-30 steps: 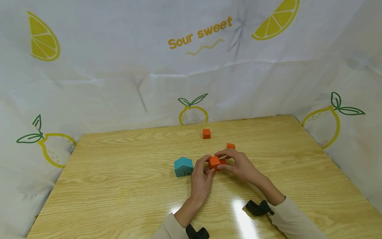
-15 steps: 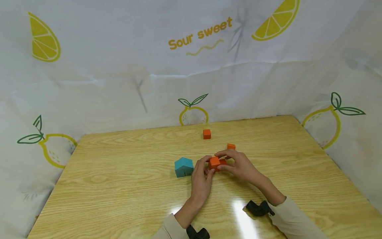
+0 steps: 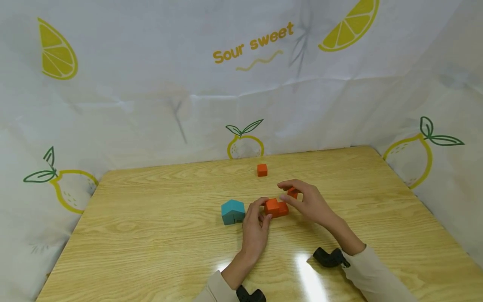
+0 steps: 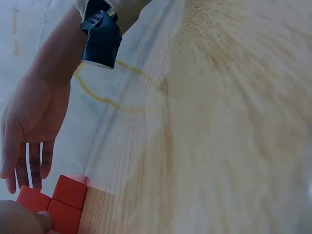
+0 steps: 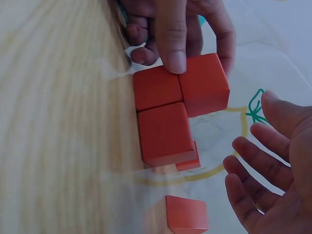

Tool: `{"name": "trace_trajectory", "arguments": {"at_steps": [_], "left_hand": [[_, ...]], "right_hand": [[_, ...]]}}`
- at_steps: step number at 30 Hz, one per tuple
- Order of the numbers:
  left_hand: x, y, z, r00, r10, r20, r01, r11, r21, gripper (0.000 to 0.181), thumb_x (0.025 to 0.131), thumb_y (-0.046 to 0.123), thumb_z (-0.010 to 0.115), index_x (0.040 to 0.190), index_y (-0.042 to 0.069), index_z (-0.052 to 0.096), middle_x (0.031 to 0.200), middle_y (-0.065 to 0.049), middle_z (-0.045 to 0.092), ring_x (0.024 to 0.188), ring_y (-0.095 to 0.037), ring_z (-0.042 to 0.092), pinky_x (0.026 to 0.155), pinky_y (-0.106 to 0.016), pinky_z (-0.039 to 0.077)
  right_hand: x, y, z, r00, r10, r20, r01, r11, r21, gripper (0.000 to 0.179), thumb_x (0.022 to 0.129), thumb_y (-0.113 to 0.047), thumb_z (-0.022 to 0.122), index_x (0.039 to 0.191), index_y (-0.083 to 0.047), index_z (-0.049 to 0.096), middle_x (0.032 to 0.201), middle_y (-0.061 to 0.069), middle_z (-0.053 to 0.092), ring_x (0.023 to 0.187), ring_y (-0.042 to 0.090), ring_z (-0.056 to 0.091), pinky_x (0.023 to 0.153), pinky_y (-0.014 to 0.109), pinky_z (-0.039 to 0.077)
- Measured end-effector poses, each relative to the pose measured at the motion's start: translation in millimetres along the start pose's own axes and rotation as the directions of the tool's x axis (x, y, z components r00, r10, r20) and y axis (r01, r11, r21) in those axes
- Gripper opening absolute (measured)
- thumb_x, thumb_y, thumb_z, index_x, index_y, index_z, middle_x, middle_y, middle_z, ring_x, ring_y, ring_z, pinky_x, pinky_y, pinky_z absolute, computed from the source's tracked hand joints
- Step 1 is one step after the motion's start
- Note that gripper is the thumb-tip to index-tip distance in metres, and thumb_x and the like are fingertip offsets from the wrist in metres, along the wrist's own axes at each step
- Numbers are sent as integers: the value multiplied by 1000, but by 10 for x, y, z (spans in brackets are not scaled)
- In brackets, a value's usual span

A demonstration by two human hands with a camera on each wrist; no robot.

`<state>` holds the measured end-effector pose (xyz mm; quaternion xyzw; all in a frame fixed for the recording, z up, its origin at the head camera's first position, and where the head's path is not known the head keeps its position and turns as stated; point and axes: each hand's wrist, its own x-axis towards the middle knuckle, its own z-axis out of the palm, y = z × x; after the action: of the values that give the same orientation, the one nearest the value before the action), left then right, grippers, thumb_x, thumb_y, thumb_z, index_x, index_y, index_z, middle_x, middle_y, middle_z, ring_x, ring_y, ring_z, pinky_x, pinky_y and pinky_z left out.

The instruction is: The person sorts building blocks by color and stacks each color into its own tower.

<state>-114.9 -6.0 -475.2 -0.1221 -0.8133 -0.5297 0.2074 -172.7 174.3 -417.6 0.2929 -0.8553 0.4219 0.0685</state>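
Note:
My left hand [image 3: 254,230] grips a small cluster of red cubes [image 3: 279,209] on the table. In the right wrist view its thumb [image 5: 173,44] presses where two cubes meet; one cube [image 5: 204,83] sits on top and another lower cube [image 5: 163,131] lies alongside. My right hand [image 3: 311,203] is apart from the cluster, fingers extended and holding nothing, just above a loose red cube [image 3: 292,193] that it partly covers. In the left wrist view the right hand [image 4: 36,117] hangs near the red cubes [image 4: 69,191]. Part of the cluster is hidden by the left fingers.
A blue house-shaped block [image 3: 232,212] stands just left of my left hand. Another red cube [image 3: 262,170] lies farther back on the wooden table [image 3: 151,235]. A white lemon-print cloth [image 3: 151,84] borders the table's back and sides.
My right hand has let go of the red cubes and moved up and right, its fingers spread, to the loose cube behind. The left hand keeps its grip.

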Motion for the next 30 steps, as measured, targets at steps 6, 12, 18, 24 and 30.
{"name": "trace_trajectory", "arguments": {"at_steps": [6, 12, 18, 24, 30], "left_hand": [[1, -3, -7, 999, -31, 10, 31, 999, -13, 46, 87, -1, 67, 128, 13, 53, 107, -6, 58, 69, -12, 49, 61, -22, 46], [-3, 0, -11, 1000, -10, 9, 10, 1000, -16, 46, 87, -1, 67, 128, 10, 53, 108, -5, 58, 69, -11, 48, 61, -22, 45], [1, -10, -12, 1000, 30, -2, -30, 999, -10, 46, 86, -2, 68, 127, 8, 53, 107, -6, 58, 67, -11, 48, 60, -21, 45], [1, -13, -12, 999, 50, -6, -50, 999, -7, 46, 86, -2, 68, 128, 8, 52, 108, -7, 58, 66, -10, 48, 59, -21, 45], [-1, -5, -12, 999, 45, -6, -45, 999, -6, 47, 86, -3, 68, 129, 10, 52, 110, -7, 58, 66, -10, 48, 59, -21, 45]], "right_hand": [[159, 67, -36, 1000, 15, -23, -15, 1000, -3, 33, 92, -15, 66, 122, -4, 61, 116, 12, 63, 99, 27, 61, 83, 48, 49], [330, 136, -36, 998, 68, -10, -68, 998, 6, 38, 91, -16, 68, 126, -4, 59, 121, 13, 60, 101, 29, 60, 83, 46, 50], [476, 216, 15, 998, 68, 17, -68, 998, -18, 41, 90, -15, 68, 128, -2, 57, 124, 15, 58, 98, 30, 61, 80, 45, 51], [577, 302, 90, 993, 105, 48, -105, 994, -10, 43, 91, -13, 68, 129, 0, 56, 127, 16, 55, 97, 29, 61, 80, 45, 51], [653, 340, 133, 986, 154, 69, -153, 988, -21, 46, 90, -12, 68, 132, 0, 53, 130, 17, 52, 98, 31, 61, 79, 45, 51]]}}
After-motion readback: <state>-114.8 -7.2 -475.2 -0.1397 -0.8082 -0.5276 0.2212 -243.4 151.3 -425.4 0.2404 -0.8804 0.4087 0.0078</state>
